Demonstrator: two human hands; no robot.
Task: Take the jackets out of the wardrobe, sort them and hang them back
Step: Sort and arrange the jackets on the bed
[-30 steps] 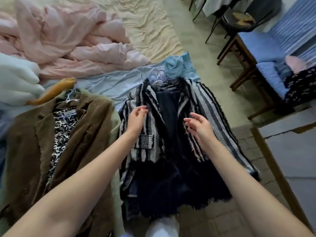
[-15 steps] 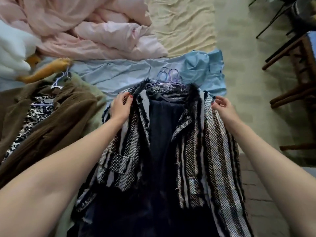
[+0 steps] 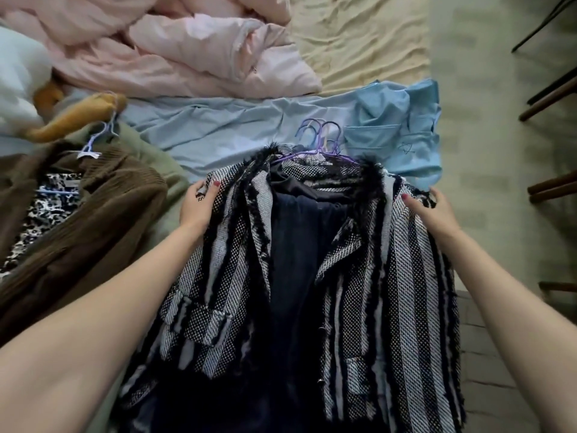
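A black-and-white striped tweed jacket (image 3: 399, 292) with fringed edges lies front-up on the bed, over a dark navy garment (image 3: 299, 245). Purple hangers (image 3: 321, 139) stick out at its collar. My left hand (image 3: 198, 204) grips the jacket's left shoulder. At the opposite shoulder, my right hand (image 3: 434, 210) grips the cloth. A brown corduroy jacket (image 3: 93, 220) on a pale hanger lies to the left, with a leopard-print garment (image 3: 46, 207) inside it.
A light blue garment (image 3: 265, 123) is spread behind the jackets. Pink bedding (image 3: 193, 48) is bunched at the back, on a cream sheet (image 3: 359, 42). Chair legs (image 3: 549, 98) stand on the floor at right. A mustard item (image 3: 78, 117) lies at left.
Both hands moved from the jacket's front out to its shoulders and took hold there. The view has come closer to the bed.
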